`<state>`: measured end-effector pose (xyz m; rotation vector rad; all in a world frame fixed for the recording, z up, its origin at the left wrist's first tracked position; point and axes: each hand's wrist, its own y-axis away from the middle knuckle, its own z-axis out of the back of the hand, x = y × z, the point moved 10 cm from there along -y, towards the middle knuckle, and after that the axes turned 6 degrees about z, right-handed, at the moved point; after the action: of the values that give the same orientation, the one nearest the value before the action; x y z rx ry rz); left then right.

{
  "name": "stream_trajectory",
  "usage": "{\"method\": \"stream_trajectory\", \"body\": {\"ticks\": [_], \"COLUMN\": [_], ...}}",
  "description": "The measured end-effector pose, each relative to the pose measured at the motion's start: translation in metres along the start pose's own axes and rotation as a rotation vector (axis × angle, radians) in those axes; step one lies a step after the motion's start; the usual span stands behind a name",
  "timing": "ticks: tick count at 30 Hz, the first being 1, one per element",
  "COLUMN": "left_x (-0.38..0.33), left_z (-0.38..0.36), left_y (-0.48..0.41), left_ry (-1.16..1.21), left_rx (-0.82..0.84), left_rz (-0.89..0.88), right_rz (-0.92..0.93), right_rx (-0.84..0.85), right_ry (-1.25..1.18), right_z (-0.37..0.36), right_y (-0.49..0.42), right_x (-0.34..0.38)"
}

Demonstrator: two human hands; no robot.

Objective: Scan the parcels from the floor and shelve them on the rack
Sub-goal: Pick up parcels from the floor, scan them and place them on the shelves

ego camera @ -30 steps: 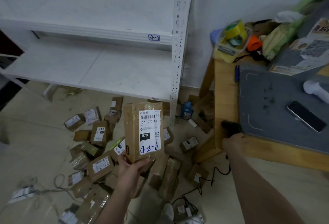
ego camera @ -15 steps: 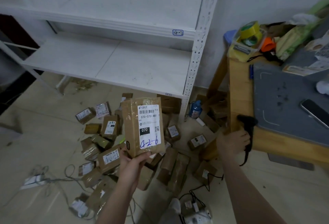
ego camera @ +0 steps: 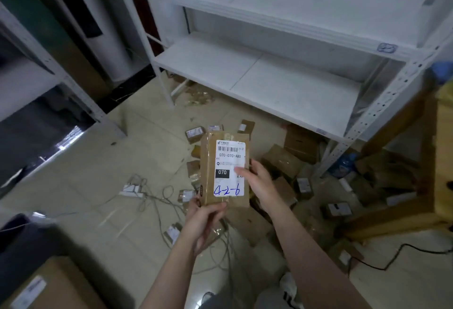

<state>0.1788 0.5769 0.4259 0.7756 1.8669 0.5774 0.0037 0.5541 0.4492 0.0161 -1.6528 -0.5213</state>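
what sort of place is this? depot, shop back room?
Probably a small parcel pickup or sorting room: a white metal rack with tagged shelves, labelled cardboard parcels heaped on the floor, and the held parcel, hand-marked 4-2-6 like a shelf code.

I am reading the white label (ego camera: 229,159) on the parcel (ego camera: 208,161) that I am holding between my left hand (ego camera: 206,220) and right hand (ego camera: 257,181). Under a barcode it is showing 070-070-A80 in print, with a small A80 just below at the left. Lower down, a black box is carrying 070 in white. Along the bottom, 4-2-6 is showing in blue handwriting. The logo line on top is reading too blurred for me. A small tag (ego camera: 386,48) on the rack (ego camera: 294,88) edge is carrying blue writing I am failing to make out.
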Motion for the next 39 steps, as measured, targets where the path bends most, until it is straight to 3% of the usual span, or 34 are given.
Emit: {"method": "stream_trajectory", "body": {"ticks": [3, 8, 15, 29, 39], "left_x": [-0.017, -0.037, -0.092, -0.181, -0.278], "left_z": [0.047, 0.106, 0.157, 0.146, 0.196], "left_y": [0.012, 0.027, 0.024, -0.028, -0.101], "left_ry": [-0.037, -0.182, -0.17, -0.002, 0.013], "left_rx": [-0.011, -0.031, -0.125, -0.157, -0.087], "left_rz": [0.016, 0.058, -0.022, -0.138, -0.133], "right_rz": [-0.07, -0.198, -0.091, 0.003, -0.015], "right_rx": [0.143, 0.165, 0.26, 0.407, 0.321], "right_ry": [-0.004, -0.022, 0.006, 0.035, -0.004], "right_z": [-0.061, -0.122, -0.182, -0.23, -0.32], "right_y": [0.016, 0.029, 0.011, -0.076, -0.158], "right_x": [-0.021, -0.054, -0.024, 0.043, 0.057]}}
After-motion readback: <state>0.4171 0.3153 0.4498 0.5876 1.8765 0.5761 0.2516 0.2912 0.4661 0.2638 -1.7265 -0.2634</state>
